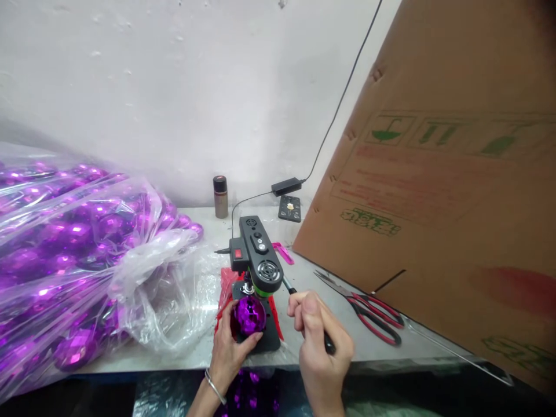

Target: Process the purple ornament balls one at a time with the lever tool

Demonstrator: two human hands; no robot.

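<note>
The work appears to be partway through one piece: a shiny purple ball (251, 315) sits at lower centre of the frame, over the dark base plate (270, 343) and just below the front end of the black machine (261, 249). The left grip (229, 346) is curled around the ball's left and near sides, thumb on one side and fingers on the other, so placing it looks done. The right grip (324, 341), right of it, is closed around the handle of the lever (292, 290) that slants from the machine. Whether the lever has been worked on this ball cannot be told, nor whether the ball touches the machine's head, so that step may be unfinished. Letting go of the ball is not yet done. Many similar balls (72, 231) fill a clear plastic bag (150, 315) at left on the desk (207, 234), and more purple balls (252, 392) show below its edge at bottom centre; nothing visible tells which of these are finished and which are waiting.
</note>
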